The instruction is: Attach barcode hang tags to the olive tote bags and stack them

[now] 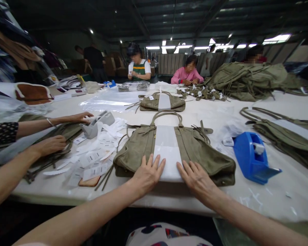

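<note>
An olive-green handbag [202, 150] lies flat in front of me, its looped handles pointing away. A white paper band [166, 143] runs down its middle. My left hand [149, 173] rests with spread fingers on the bag's near part, fingertips reaching the band's left edge. On the other side, my right hand [195, 176] lies flat with fingers apart, at the band's lower right edge. Neither hand grips anything. To the right stands a blue tape dispenser [250, 157].
A co-worker's hands [50, 145] touch another olive bag at left, near a grey tape dispenser [99, 124] and loose white labels [94, 160]. A banded bag [146, 103] lies ahead, another [284, 130] at right. Olive bags [248, 80] are heaped at the back, where people sit.
</note>
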`<state>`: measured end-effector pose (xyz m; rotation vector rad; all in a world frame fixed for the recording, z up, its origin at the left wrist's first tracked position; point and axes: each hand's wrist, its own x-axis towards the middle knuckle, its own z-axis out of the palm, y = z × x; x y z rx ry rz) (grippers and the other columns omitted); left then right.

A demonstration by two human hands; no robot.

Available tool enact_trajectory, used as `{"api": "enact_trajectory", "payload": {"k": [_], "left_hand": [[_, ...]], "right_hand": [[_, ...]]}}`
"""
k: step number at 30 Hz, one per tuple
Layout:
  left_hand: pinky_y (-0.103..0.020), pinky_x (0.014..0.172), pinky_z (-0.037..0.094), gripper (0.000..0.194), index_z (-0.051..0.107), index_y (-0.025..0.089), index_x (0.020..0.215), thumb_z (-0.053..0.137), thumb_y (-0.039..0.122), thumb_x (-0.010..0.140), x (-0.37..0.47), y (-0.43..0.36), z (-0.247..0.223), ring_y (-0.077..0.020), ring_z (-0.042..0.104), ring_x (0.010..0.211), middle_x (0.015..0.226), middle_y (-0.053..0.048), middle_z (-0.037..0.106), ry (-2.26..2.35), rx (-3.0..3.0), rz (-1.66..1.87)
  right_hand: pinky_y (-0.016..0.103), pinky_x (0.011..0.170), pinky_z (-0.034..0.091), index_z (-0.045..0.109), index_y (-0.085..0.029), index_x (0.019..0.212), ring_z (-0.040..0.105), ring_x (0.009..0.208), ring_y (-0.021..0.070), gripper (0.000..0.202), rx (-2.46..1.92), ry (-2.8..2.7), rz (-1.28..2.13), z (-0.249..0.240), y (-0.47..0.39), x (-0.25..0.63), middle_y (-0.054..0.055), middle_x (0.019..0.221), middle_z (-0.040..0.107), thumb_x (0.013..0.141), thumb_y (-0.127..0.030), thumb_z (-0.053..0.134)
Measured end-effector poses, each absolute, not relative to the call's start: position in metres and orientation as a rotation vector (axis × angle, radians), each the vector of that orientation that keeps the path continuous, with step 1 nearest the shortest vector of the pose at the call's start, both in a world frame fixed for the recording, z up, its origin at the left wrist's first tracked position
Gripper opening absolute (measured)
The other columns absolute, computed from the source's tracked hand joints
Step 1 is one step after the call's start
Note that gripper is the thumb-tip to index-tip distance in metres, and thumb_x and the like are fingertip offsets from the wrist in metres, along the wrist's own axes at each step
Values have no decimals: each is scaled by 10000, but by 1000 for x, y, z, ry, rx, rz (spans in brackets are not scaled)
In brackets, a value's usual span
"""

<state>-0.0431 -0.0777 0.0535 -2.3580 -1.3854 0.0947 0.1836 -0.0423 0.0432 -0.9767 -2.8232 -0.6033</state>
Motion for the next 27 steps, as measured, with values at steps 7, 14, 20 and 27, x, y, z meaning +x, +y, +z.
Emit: {"api": "enact_trajectory", "payload": {"k": [7, 14, 20, 27], "left_hand": [[-540, 880, 373, 473, 387, 143, 1316, 383, 161, 844, -36, -120, 6, -330, 493, 1125, 1318, -193, 439, -1332, -2322, 84], [-564, 870, 353, 460, 410, 185, 1305, 396, 232, 847, -37, -112, 15, -368, 478, 1130, 1310, -155, 461, -1309, -2299, 48], [-438, 776, 442, 383, 470, 213, 1239, 405, 245, 863, -56, -106, 13, -287, 581, 999, 1174, -137, 580, -1227, -2539, 79], [-288, 772, 461, 196, 580, 175, 951, 428, 259, 860, -86, 94, 102, -182, 580, 893, 946, -65, 622, -2105, -2579, -169]], "right_hand": [[407, 746, 505, 555, -107, 1161, 613, 874, 291, 482, -962, -3163, 124, 82, -45, 174, 166, 994, 637, 705, -254, 608], [476, 1046, 245, 401, -138, 1324, 286, 1296, 262, 483, -813, -2590, -85, 106, 61, 91, 162, 1376, 372, 903, -376, 394], [540, 1047, 184, 356, -168, 1364, 204, 1326, 304, 600, -985, -2678, -91, -3, 88, 78, 165, 1422, 282, 875, -515, 376], [559, 1037, 197, 291, -155, 1394, 207, 1324, 320, 627, -911, -2655, -241, -7, 88, 78, 168, 1430, 262, 863, -469, 406]]}}
